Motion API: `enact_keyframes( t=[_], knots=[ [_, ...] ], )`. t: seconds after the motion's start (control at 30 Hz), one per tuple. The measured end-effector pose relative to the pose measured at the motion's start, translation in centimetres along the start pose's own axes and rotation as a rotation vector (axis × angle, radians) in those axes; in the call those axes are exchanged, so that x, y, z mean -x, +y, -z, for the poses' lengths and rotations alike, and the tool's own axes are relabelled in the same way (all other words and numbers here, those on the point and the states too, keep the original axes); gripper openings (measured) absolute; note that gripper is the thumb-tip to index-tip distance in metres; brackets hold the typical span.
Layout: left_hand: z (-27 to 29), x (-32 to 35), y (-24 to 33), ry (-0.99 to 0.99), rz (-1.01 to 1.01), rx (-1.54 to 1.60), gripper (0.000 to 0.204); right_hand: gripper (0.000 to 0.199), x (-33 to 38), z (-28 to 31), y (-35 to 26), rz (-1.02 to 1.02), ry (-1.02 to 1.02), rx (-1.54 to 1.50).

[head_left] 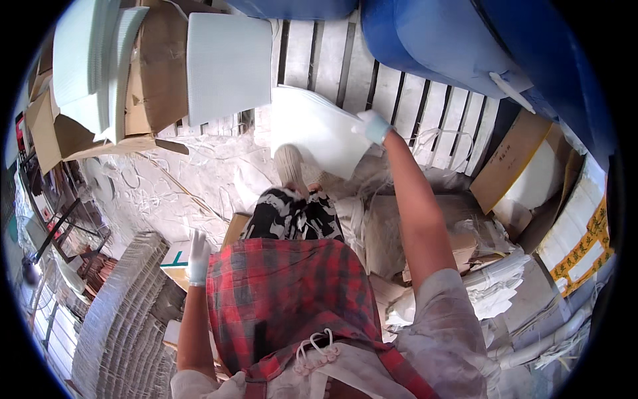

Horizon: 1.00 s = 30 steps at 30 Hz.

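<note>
My right hand, in a whitish glove, is closed on the corner of a thin white sheet. That sheet, perhaps a few layered together, hangs bent in front of my foot, beside a slatted white pallet. Down by my left side is my left hand, also gloved, its fingers stretched out and holding nothing. Close to it lies a white and green carton, partly hidden by the hand and apron.
At upper left, pale ribbed sheets stand in and beside an open cardboard box. Large blue drums stand at upper right. Stacked bundled material lies at lower left; plastic-wrapped packages are on my right. Crumpled wrapping covers the floor.
</note>
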State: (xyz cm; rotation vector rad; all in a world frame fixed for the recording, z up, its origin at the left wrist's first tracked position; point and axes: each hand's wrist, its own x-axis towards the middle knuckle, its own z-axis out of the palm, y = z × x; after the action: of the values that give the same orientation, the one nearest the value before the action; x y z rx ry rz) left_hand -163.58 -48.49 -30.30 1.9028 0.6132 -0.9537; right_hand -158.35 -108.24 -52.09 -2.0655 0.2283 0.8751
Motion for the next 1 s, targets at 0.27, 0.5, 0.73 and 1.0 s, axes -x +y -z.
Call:
enact_keyframes(
  t=[0.27,0.5,0.73,1.0],
  knots=[
    [-1.5,0.0,-1.6,0.103,-0.114,-0.297,0.060,0.031,6.1,-7.1,8.3,-0.221,0.191,-0.461],
    [-15.1,-8.7,6.3,-0.077,-0.322,-0.430,0.056,0.028,4.8,-6.4,8.7,-0.331,0.158,-0.527],
    [-12.5,-7.8,-2.5,-0.078,-0.252,-0.503,0.059,0.038,3.7,-8.8,8.9,-0.283,0.180,-0.034],
    [-1.4,-1.1,-6.0,0.111,-0.047,-0.360,0.061,0.031,14.6,-2.1,-2.6,-0.259,0.135,-0.628]
  ],
)
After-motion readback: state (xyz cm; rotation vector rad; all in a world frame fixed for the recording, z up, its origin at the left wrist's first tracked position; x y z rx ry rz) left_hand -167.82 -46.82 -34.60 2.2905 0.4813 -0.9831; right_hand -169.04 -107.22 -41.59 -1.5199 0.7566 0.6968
